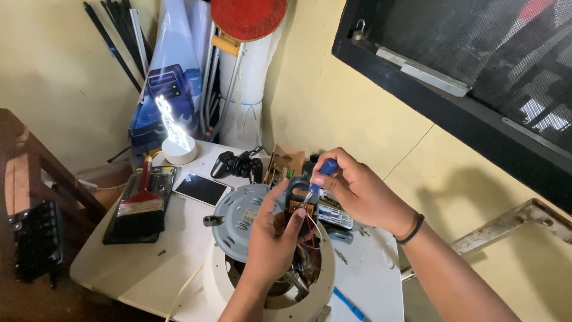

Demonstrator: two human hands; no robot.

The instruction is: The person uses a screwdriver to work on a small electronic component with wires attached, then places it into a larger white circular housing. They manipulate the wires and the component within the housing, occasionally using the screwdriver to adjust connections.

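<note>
I find the left hand (271, 235) grasping a small brown circuit board (296, 206) upright over the opened appliance. The right hand (351, 188) is clenched around a blue-handled screwdriver (322, 173), its tip set down against the top of the board. Red wires (310, 232) run from the board down into the white round housing (268, 298) at the near edge of the white counter (149, 262).

Progress, as I judge it: the grey round cover plate (238, 217) is already off and leaning on the housing, internals exposed. The board is lifted out but wired in, so work on it is under way, not finished; reassembly is not begun.

To the left lie a smartphone (201, 188), a paintbrush (142, 203) on a black tray, and farther off a black game controller (235, 164) and a glowing lamp (177, 140). A blue pen-like tool (348, 304) lies near right
</note>
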